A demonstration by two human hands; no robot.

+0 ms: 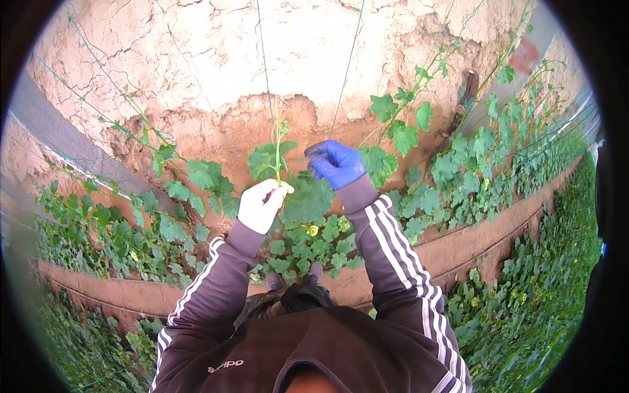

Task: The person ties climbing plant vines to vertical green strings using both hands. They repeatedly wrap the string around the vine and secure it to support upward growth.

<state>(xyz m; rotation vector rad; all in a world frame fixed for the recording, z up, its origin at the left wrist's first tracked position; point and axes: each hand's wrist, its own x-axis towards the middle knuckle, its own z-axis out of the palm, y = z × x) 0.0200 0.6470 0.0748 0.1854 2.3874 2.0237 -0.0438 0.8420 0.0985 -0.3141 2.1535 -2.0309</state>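
Note:
My left hand (pixel 262 203), in a white glove, pinches a green vine stem (pixel 278 164) between thumb and fingers. The stem points up, with small leaves and tendrils near its tip. A thin dark string (pixel 266 64) runs down from above to the stem's tip. My right hand (pixel 336 162), in a blue glove, is to the right of the stem with its fingers curled. Another string (pixel 348 66) comes down just above it; whether the fingers hold that string cannot be told. Broad green leaves (pixel 308 198) lie below and between both hands.
A cracked earthen wall (pixel 206 59) stands in front. Leafy vines (pixel 405 137) climb green strings to the right, and more vines (pixel 201 177) do so to the left. A low reddish ledge (pixel 484 245) crosses near my feet, with dense plants (pixel 530 309) behind it.

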